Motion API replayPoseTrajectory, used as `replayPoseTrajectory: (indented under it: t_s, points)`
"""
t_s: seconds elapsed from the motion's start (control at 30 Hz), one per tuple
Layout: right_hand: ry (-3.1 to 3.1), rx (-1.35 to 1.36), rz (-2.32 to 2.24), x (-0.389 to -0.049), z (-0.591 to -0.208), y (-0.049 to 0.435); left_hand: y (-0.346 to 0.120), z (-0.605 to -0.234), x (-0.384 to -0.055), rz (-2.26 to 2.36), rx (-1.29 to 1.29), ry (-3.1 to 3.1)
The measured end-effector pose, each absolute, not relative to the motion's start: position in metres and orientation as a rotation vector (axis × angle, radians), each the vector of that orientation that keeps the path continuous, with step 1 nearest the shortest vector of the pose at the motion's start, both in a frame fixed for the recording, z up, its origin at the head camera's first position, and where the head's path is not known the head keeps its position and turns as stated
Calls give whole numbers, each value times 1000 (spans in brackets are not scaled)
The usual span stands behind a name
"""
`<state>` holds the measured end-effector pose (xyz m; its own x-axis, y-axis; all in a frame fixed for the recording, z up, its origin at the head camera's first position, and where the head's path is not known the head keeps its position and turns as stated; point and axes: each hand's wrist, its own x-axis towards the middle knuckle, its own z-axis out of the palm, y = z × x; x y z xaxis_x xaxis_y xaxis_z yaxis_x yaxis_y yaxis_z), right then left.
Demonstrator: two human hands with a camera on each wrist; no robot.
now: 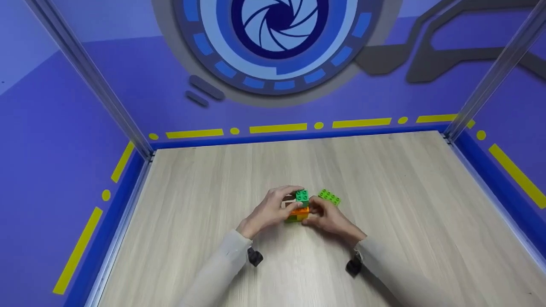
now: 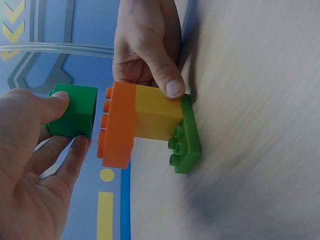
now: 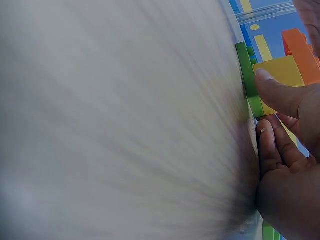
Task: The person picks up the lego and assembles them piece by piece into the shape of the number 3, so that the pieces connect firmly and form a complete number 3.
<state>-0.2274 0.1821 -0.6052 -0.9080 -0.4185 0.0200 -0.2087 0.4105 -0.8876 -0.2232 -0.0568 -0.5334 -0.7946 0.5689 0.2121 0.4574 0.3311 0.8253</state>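
Note:
My left hand (image 1: 271,207) pinches a small green toy building brick (image 2: 75,110) between thumb and fingers. This brick is held just above the studs of an orange brick (image 2: 119,127), with a narrow gap showing in the left wrist view. Under the orange brick sits a yellow brick (image 2: 157,112), joined to one end of a flat green plate (image 2: 189,140) at the bottom of the stack. My right hand (image 1: 330,216) grips the stack from the right, its thumb pressed on the yellow brick close to the plate.
A loose lime-green studded plate (image 1: 329,196) lies on the wooden table (image 1: 204,179) just beyond my right hand. Blue panels (image 1: 128,85) with yellow markings wall the table in at the back and both sides.

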Motion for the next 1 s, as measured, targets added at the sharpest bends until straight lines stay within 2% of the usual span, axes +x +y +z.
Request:
replayPoseTrajectory:
  t_s: [1.0]
  points:
    - [2433, -580, -1531, -228, -607, 182, -55, -542, -222, 1388, 1042, 2543]
